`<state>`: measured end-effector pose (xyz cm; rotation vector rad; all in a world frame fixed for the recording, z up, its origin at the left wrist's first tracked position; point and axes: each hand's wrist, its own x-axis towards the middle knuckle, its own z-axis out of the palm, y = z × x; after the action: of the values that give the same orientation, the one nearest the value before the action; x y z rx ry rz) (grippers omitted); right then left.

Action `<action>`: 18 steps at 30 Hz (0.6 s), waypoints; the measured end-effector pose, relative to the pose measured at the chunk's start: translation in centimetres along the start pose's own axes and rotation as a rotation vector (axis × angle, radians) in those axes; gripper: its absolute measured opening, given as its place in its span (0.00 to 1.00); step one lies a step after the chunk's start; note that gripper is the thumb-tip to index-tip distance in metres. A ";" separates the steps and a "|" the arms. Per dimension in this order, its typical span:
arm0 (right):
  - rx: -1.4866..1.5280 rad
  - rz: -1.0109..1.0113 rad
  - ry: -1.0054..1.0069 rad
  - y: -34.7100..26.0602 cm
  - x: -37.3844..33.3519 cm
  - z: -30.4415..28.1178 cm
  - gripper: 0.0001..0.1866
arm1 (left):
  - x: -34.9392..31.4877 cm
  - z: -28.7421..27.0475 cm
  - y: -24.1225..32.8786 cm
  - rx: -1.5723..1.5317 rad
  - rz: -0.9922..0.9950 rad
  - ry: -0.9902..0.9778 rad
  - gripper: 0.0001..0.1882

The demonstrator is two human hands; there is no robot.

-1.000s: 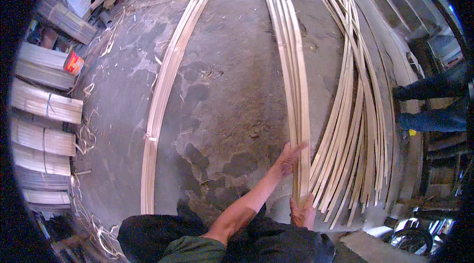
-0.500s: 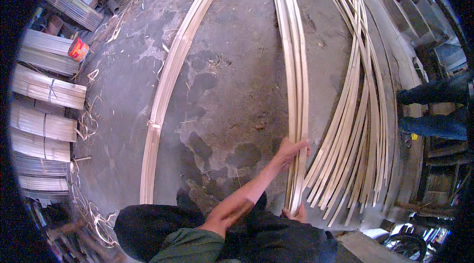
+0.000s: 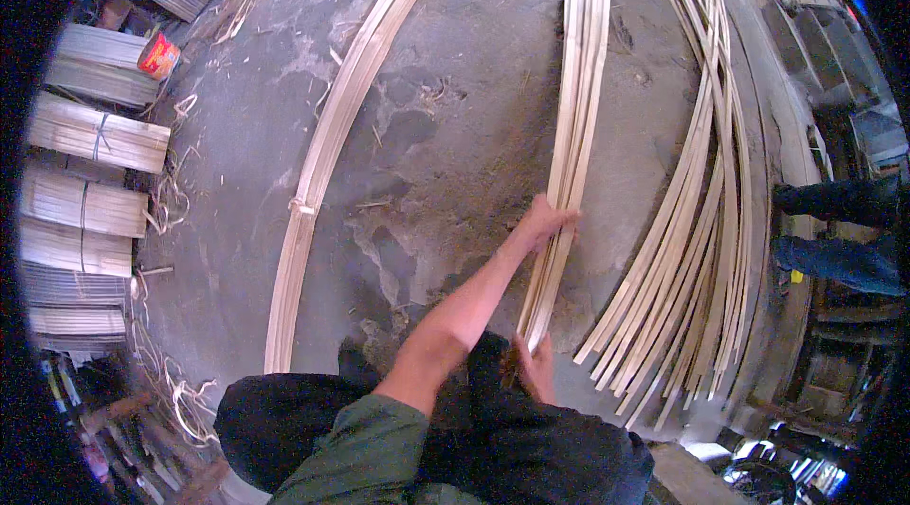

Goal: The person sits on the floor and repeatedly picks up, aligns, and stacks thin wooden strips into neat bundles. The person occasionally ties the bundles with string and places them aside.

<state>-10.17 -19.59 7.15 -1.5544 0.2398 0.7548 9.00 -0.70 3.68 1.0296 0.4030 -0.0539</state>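
A long bundle of pale bamboo strips [image 3: 581,79] runs from my lap away across the floor. My left hand [image 3: 550,219] is wrapped round the strips a forearm's length from their near end, its thumb side over the top. Close to my knees, my right hand [image 3: 537,369] grips the near end, with some of its fingers hidden beneath the strips. To the left lies another long bundle [image 3: 332,145], bound with a tie partway along. On the right, loose bamboo strips [image 3: 697,211] cross each other and fan out toward me.
Tied stacks of flat strips [image 3: 100,134] line the left side, with a red tub [image 3: 158,57] among them. Curly shavings [image 3: 190,401] litter the floor there. Another person's legs [image 3: 844,230] are at the right, near wooden furniture.
Both hands have moved up and left in the picture with the bundle's near end, so the strips now slant more. The view has shifted a little.
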 end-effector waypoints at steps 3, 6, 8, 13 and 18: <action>-0.037 -0.005 -0.030 -1.5 1.4 1.5 0.18 | 0.8 -1.6 2.6 0.243 0.036 0.033 0.27; -0.061 0.037 -0.053 -1.3 2.6 0.1 0.20 | 1.7 -4.8 5.2 0.753 0.109 0.169 0.40; -0.144 0.078 -0.005 -1.7 2.8 -3.0 0.24 | 1.1 -5.7 10.3 0.886 0.099 0.180 0.45; -0.703 -0.030 -0.107 -4.8 3.0 -5.5 0.30 | -5.0 -16.3 26.5 1.134 0.259 0.162 0.34; -1.046 -0.169 -0.049 -7.7 2.0 -7.9 0.25 | -16.8 -27.0 34.8 1.545 0.179 0.259 0.27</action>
<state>-1.73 -25.36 11.82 -2.4867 -0.3951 0.8256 -6.59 37.70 26.09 2.6124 0.4844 -0.0699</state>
